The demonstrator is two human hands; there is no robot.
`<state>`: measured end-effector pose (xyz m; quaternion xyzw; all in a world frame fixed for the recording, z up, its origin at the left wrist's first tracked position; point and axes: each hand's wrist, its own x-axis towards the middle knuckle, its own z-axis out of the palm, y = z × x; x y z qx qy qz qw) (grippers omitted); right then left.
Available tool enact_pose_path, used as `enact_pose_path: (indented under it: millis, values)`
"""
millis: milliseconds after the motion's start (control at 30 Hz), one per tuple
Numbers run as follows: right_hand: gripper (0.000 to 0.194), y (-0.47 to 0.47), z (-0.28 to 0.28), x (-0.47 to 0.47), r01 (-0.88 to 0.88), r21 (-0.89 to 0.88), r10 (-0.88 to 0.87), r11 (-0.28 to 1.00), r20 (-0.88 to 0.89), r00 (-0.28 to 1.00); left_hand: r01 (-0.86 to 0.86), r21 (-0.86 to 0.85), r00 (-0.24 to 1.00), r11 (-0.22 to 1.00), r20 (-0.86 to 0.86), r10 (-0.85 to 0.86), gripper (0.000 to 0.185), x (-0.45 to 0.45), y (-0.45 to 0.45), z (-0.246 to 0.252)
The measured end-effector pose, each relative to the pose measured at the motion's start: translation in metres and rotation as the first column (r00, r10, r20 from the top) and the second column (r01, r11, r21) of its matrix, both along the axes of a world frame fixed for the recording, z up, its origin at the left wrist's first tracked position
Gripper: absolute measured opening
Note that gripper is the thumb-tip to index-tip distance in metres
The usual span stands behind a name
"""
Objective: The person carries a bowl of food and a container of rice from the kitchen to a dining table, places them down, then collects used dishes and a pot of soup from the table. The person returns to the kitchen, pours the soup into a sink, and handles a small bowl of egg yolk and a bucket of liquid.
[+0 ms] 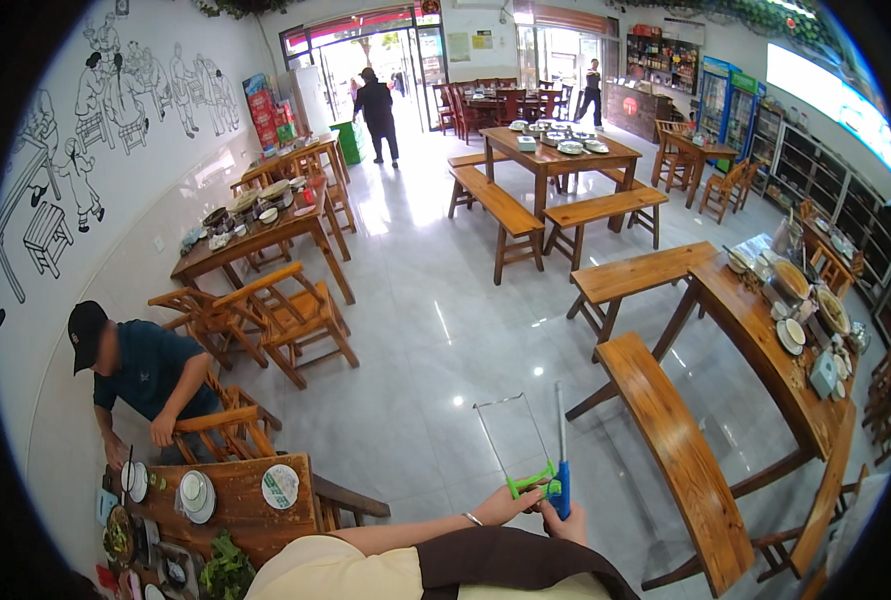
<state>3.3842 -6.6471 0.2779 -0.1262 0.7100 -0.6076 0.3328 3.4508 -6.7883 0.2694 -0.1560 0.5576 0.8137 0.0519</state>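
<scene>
Close together in front of my body, both of my hands are at work height above the floor. My left hand [507, 504], with a bangle at the wrist, grips a bright green plastic handle [529, 480] with a bent metal wire frame [499, 403] rising from it. In my right hand [568, 523] is a blue long-necked gas lighter [563, 491], its metal tube pointing up and away from me. The lighter's body is against the green handle. Fingers hide part of both things.
A wooden table [250, 517] with dishes and leafy greens stands at lower left, a person in a cap [149, 375] beside it. Benches [670, 450] and a dish-laden table [760, 341] are at right. Farther off are more tables, chairs and two standing people.
</scene>
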Motion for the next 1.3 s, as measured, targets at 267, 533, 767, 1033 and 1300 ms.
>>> enact_pose_path:
  millis: [267, 533, 767, 1033, 1300]
  values:
    - [0.025, -0.004, 0.011, 0.007, 0.033, -0.163, 0.006, 0.986, 0.230, 0.973, -0.070, -0.037, 0.997, 0.997, -0.045, 0.068, 0.037, 0.004, -0.002, -0.002]
    - [0.019, -0.005, -0.007, 0.007, 0.138, -0.259, -0.040, 0.956, 0.352, 0.935, -0.137, -0.128, 0.989, 0.982, -0.075, 0.128, 0.040, 0.006, -0.008, -0.004]
    - [0.021, -0.001, -0.005, 0.003, 0.334, -0.281, -0.245, 0.900, 0.307, 0.920, -0.156, -0.062, 0.976, 0.986, -0.161, 0.144, 0.051, -0.006, 0.003, 0.002]
    - [0.022, 0.020, -0.015, -0.014, 0.371, -0.259, -0.278, 0.892, 0.332, 0.901, 0.119, -0.406, 0.978, 0.906, -0.108, -0.177, 0.063, -0.027, 0.013, 0.008]
    - [0.026, 0.050, -0.001, -0.051, 0.328, -0.244, -0.246, 0.913, 0.313, 0.917, 0.159, -0.550, 0.926, 0.820, -0.205, -0.317, 0.060, -0.060, 0.043, 0.010]
